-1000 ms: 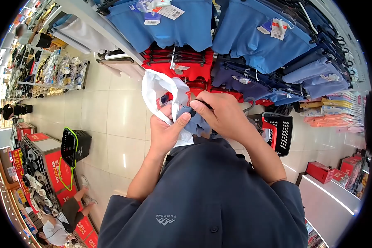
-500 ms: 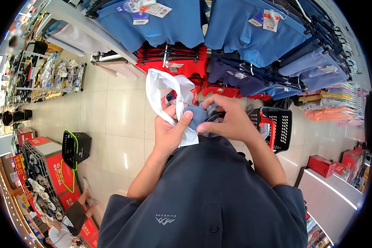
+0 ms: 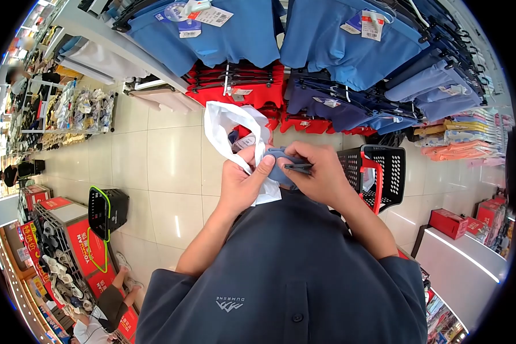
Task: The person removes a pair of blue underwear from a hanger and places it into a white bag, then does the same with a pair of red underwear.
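Note:
My left hand (image 3: 241, 180) is closed, thumb on top, around the edge of a white plastic bag (image 3: 218, 129) and a piece of blue-grey fabric (image 3: 278, 157). The bag's mouth gapes open, showing dark cloth and a white round label (image 3: 245, 143) inside. My right hand (image 3: 321, 172) pinches the other end of the same fabric, with a black clip (image 3: 298, 168) sticking out under its thumb. Both hands are close together in front of my chest. The rest of the fabric is hidden behind my fingers.
Blue shorts (image 3: 212, 34) and red garments (image 3: 241, 89) hang on racks ahead. Near my right arm stands a black basket (image 3: 390, 172) with a red handle. Another black basket (image 3: 112, 212) with green trim is at left, near a seated person (image 3: 97, 315).
My right hand has closed in from spread fingers to a tight pinch on the fabric. The bag has shifted slightly, and a round label now shows inside it.

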Motion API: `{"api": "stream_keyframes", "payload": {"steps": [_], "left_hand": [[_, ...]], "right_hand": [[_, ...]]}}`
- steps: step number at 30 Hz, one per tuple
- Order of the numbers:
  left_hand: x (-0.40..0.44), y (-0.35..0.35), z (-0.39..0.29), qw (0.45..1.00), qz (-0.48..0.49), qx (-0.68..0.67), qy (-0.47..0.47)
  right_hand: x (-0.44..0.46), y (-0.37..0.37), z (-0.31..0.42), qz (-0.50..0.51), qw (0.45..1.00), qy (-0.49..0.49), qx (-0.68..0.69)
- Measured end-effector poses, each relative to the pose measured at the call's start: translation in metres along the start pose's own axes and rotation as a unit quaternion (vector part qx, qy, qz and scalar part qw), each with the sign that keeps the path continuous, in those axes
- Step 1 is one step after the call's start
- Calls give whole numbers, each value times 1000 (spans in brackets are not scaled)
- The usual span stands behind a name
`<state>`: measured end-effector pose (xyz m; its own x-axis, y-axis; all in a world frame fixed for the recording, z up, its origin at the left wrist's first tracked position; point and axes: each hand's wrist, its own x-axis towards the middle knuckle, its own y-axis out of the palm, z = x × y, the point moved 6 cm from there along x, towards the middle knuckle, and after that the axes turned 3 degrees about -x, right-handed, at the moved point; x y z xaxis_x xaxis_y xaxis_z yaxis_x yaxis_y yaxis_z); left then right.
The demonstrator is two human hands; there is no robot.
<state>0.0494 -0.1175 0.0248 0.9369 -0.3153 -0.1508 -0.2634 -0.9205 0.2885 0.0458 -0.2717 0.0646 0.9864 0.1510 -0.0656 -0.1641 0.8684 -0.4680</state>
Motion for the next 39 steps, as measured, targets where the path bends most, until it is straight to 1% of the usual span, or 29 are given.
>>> {"api": "stream_keyframes", "payload": {"steps": [2, 3, 5, 6, 8, 9, 12, 15, 17, 21, 23, 24, 26, 31, 33, 37, 39], "left_hand": [[0, -2, -1, 1000, 9, -8, -6], [0, -1, -1, 1000, 18, -16, -12], [0, -4, -2, 999, 18, -16, -23], [0, -4, -1, 999, 19, -15, -35], [-1, -1, -7, 999, 22, -13, -19], [-2, 0, -10, 1000, 26, -10, -3], [-1, 0, -9, 999, 27, -27, 2], [0, 0, -12, 999, 28, -16, 5], [1, 2, -16, 999, 39, -14, 8], [2, 3, -18, 998, 56, 7, 25], [2, 3, -21, 997, 58, 23, 36], [2, 4, -24, 996, 60, 39, 46], [3, 7, -26, 997, 61, 18, 42], [3, 8, -22, 997, 64, -23, 33], [4, 9, -16, 996, 78, -36, -17], [5, 12, -17, 996, 77, -39, -10], [5, 10, -19, 998, 54, -13, 20]], "right_hand": [[1, -3, 8, -5, 999, -35, 19], [2, -3, 7, -5, 999, -36, 18], [3, 2, 4, 36, 993, -30, 105], [2, 2, 3, 37, 993, -30, 105], [1, 2, -4, 44, 986, 11, 159], [1, 2, -4, 45, 986, 11, 159], [1, -2, -6, 38, 987, 23, 153], [1, -4, -6, 60, 989, 26, 130], [1, -7, 0, 34, 988, 11, 152], [-1, -10, 2, 26, 991, 12, 133], [-1, -13, 11, 20, 995, -38, 88], [-1, -13, 10, 20, 995, -38, 88], [-2, -16, 14, -9, 994, -82, 75], [-2, -20, 16, -13, 992, -79, 100], [-2, -21, 14, -8, 991, -78, 112], [-4, -22, 15, -20, 992, -78, 93], [-3, -24, 16, -23, 993, -71, 87]]}}
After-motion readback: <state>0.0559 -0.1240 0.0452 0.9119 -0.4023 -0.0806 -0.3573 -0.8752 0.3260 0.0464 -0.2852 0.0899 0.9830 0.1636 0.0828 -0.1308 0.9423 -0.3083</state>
